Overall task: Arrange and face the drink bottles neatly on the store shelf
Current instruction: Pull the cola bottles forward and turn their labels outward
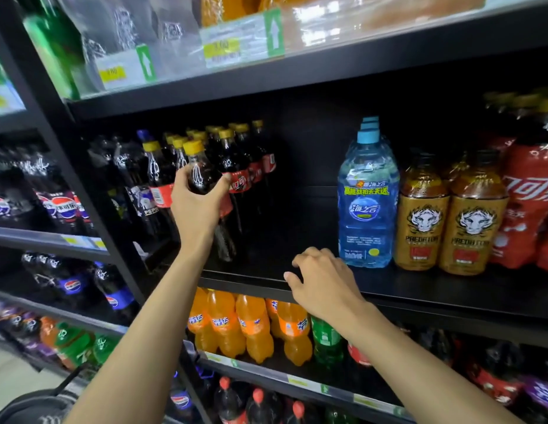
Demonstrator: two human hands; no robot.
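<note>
My left hand [197, 206] grips the shoulder of a yellow-capped cola bottle [202, 172] at the front of a row of like bottles [245, 160] on the middle shelf [419, 289]. My right hand [323, 281] rests with loosely curled fingers on the shelf's front edge, holding nothing. Between the cola row and the blue water bottles [367, 206] lies a wide bare gap of shelf. Right of the water stand gold Predator drink bottles [450, 221] and large red cola bottles [526, 206].
Pepsi bottles [65, 206] fill the bay to the left. Orange soda bottles [242, 322] and a green bottle [326, 341] stand on the shelf below my hands. Packaged goods and price tags [224, 47] sit on the shelf above. A dark basket [28, 405] is at the lower left.
</note>
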